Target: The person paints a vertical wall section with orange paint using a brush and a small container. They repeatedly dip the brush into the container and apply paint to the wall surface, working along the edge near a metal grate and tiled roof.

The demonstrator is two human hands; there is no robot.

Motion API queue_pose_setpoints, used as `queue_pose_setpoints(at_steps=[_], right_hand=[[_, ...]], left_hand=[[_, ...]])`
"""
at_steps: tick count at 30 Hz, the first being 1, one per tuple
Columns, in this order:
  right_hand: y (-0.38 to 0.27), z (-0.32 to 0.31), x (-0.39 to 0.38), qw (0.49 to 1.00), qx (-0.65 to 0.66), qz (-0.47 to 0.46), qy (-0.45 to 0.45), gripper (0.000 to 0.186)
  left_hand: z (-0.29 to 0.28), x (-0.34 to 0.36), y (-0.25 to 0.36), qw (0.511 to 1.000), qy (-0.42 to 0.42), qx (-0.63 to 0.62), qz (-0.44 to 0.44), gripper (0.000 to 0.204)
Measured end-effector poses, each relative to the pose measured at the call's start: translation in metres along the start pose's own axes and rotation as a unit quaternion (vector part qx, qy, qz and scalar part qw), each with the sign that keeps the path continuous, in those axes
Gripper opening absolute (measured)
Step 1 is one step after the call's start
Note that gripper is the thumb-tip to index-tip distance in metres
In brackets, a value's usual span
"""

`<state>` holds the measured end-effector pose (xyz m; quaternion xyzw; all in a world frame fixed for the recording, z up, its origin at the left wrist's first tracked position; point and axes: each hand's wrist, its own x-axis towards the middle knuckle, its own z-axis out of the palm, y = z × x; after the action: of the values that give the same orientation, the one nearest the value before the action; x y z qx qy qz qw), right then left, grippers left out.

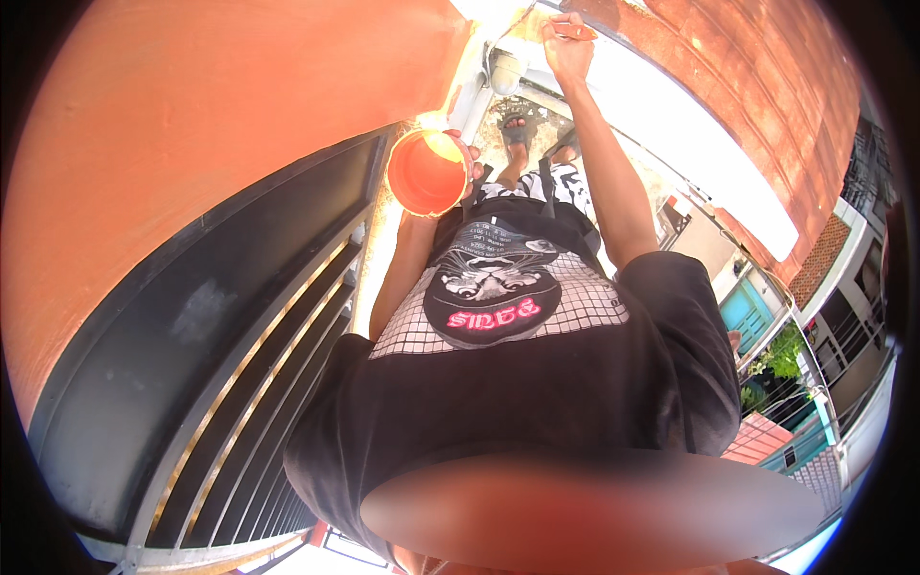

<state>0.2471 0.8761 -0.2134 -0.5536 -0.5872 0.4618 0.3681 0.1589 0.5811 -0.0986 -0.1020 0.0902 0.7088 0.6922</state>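
My left hand [470, 163] is wrapped round the side of a round orange paint cup [428, 175]. The cup's mouth faces up, its inside is coated orange, and sunlight falls on part of the rim. Most of the fingers are behind the cup. Farther out, my right arm is stretched toward a bright corner of the wall. There my right hand [568, 53] is closed on a paintbrush, whose orange-smeared handle [577, 32] shows between the fingers. Its bristles are hard to make out in the glare. Beside that hand is a pale, partly orange wall patch [527, 24].
An orange wall [240, 105] rises on the left, above a dark panel [220, 307] and metal railing bars [259, 412]. A white pipe [505, 72] runs near the corner. My sandalled feet [517, 134] stand on a stained floor. Another orange wall [767, 105] and houses lie at right.
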Motion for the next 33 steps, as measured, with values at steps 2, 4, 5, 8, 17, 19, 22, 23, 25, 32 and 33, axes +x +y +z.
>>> queue_pose_setpoints(at_steps=[2, 4, 5, 8, 17, 19, 22, 23, 25, 32, 33], right_hand=[[-0.005, -0.022, -0.005, 0.998, -0.05, 0.002, 0.039, 0.021], [-0.013, -0.039, -0.008, 0.997, -0.058, 0.024, 0.047, 0.02], [-0.017, -0.046, -0.009, 0.996, -0.062, 0.021, 0.06, 0.021], [-0.022, -0.055, -0.007, 0.996, 0.008, 0.023, 0.088, 0.02], [-0.016, 0.049, 0.021, 0.99, 0.134, -0.028, -0.023, 0.009], [-0.021, 0.049, 0.012, 0.996, 0.065, -0.049, 0.044, 0.01], [-0.031, 0.019, 0.006, 1.0, 0.006, 0.019, 0.003, 0.011], [-0.037, 0.015, 0.01, 0.999, -0.032, 0.001, 0.012, 0.012], [-0.048, 0.012, 0.015, 0.999, 0.037, 0.013, 0.007, 0.012], [-0.049, 0.024, 0.006, 0.993, 0.118, 0.023, 0.02, 0.012], [-0.045, 0.015, 0.006, 0.994, 0.112, -0.008, 0.005, 0.011]], left_hand=[[-0.001, -0.001, 0.002, 1.0, -0.008, 0.0, -0.002, 0.065], [-0.001, 0.0, 0.004, 1.0, -0.018, -0.01, -0.009, 0.065], [0.0, 0.002, 0.005, 1.0, -0.013, -0.003, -0.013, 0.065], [0.002, 0.006, 0.005, 1.0, 0.004, 0.005, -0.02, 0.064], [-0.006, 0.017, 0.009, 0.999, 0.005, 0.029, -0.012, 0.063], [-0.005, 0.021, 0.006, 1.0, -0.003, 0.014, -0.01, 0.064], [0.001, 0.023, 0.003, 0.999, -0.028, 0.006, -0.017, 0.065], [0.002, 0.025, 0.003, 1.0, -0.024, -0.001, -0.004, 0.063], [0.004, 0.028, 0.004, 1.0, -0.015, -0.014, 0.0, 0.062], [0.008, 0.037, -0.005, 1.0, 0.008, 0.0, -0.003, 0.06], [0.01, 0.04, -0.007, 1.0, -0.001, 0.002, -0.003, 0.06]])
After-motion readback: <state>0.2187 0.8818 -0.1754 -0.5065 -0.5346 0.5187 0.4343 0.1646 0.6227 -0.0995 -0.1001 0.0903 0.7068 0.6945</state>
